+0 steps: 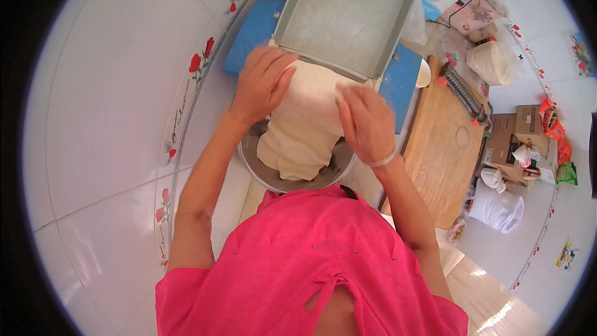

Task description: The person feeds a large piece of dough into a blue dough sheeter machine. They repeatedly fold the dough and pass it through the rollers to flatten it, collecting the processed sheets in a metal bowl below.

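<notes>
A wide sheet of pale dough [308, 102] hangs from the front of a blue dough-rolling machine [254, 32] and gathers in folds in a round metal bowl [252, 158]. My left hand [266, 81] grips the sheet's left edge near the top, its thumb over the dough. On the opposite edge, slightly lower, my right hand [366, 119] pinches the dough; a pale band circles that wrist. Above the sheet, the machine's metal feed tray [347, 14] slopes away with flour-like dust on it. The rollers themselves are hidden.
A wooden board [443, 149] lies to the right, with a ridged metal roller part [464, 93] on its far edge. Beside the machine stands a small white bowl [423, 74]. Cardboard boxes [503, 142] and bags are farther right. A tiled wall [107, 102] rises close on the left.
</notes>
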Demonstrator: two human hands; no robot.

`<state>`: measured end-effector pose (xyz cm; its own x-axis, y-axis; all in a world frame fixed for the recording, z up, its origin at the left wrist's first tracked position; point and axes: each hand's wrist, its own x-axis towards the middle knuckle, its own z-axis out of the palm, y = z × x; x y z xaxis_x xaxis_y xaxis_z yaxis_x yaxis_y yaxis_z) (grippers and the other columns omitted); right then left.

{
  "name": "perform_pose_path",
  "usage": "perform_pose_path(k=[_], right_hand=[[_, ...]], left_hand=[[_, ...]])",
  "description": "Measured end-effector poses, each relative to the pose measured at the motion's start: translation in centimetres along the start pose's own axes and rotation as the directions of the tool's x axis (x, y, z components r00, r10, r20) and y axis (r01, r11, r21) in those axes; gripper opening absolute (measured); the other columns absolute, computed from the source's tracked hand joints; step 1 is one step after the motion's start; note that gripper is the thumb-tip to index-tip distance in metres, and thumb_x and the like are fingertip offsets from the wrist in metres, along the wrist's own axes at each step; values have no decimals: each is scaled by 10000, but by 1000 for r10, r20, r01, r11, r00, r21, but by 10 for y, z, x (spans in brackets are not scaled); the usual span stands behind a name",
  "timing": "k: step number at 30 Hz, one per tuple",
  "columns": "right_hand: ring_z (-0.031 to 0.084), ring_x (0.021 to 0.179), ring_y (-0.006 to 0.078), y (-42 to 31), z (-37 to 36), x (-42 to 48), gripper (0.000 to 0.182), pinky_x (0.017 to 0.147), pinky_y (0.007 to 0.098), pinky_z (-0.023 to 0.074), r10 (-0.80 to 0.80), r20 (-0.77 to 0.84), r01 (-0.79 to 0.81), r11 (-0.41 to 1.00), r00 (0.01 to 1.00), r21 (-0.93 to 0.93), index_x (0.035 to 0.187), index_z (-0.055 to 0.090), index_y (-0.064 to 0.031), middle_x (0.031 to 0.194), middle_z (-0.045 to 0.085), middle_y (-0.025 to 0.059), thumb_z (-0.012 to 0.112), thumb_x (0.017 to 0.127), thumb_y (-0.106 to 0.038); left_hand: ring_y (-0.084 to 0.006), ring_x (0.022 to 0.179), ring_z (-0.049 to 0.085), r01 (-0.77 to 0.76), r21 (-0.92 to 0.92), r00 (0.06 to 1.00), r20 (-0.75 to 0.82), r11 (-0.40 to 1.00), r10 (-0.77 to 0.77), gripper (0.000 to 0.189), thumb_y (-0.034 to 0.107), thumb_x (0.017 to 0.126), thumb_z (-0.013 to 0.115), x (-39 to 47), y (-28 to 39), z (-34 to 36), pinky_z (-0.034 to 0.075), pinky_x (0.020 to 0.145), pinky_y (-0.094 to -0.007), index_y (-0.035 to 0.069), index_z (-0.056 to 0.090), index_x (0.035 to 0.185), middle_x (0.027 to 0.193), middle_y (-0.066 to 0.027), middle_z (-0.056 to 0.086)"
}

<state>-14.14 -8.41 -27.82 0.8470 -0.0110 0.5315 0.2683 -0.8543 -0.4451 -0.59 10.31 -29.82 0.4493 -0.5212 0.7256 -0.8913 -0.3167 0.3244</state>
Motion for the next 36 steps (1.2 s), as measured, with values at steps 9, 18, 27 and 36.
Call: perform_pose_path(k=[9, 18, 27, 36], right_hand=[[650, 944, 337, 22, 21, -122, 225, 800, 372, 524, 482, 230, -526, 826, 845, 204, 1078, 609, 10, 1012, 650, 195, 611, 876, -90], [642, 950, 202, 48, 65, -142, 251, 825, 316, 503, 654, 187, -632, 552, 733, 545, 1054, 618, 21, 1032, 659, 134, 681, 852, -115], [612, 1008, 175, 44, 60, -142, 274, 893, 301, 479, 637, 211, -603, 494, 741, 626, 1065, 628, 20, 1093, 647, 109, 706, 833, -101], [615, 943, 266, 52, 58, -133, 242, 821, 326, 477, 472, 372, -595, 708, 799, 380, 939, 668, 1, 1000, 641, 153, 706, 828, -211]], left_hand=[[-212, 923, 573, 750, -465, 568, 90, 470, -818, 218, 114, 878, 641, -131, 16, 14, 457, 819, -349, -11, 562, 1038, 1021, -90, 596], [-188, 1039, 562, 734, -605, 555, 273, 308, -786, 433, 85, 848, 676, -134, -10, 35, 452, 896, -321, 14, 476, 1226, 1150, -89, 572], [-159, 988, 584, 796, -541, 520, 380, 272, -765, 427, 88, 758, 775, -135, -21, 30, 465, 870, -308, -6, 558, 1115, 1063, -73, 629], [-131, 979, 590, 761, -592, 570, 414, 265, -710, 324, 60, 768, 758, -139, -24, 25, 459, 890, -295, 2, 629, 1060, 1046, -47, 657]])
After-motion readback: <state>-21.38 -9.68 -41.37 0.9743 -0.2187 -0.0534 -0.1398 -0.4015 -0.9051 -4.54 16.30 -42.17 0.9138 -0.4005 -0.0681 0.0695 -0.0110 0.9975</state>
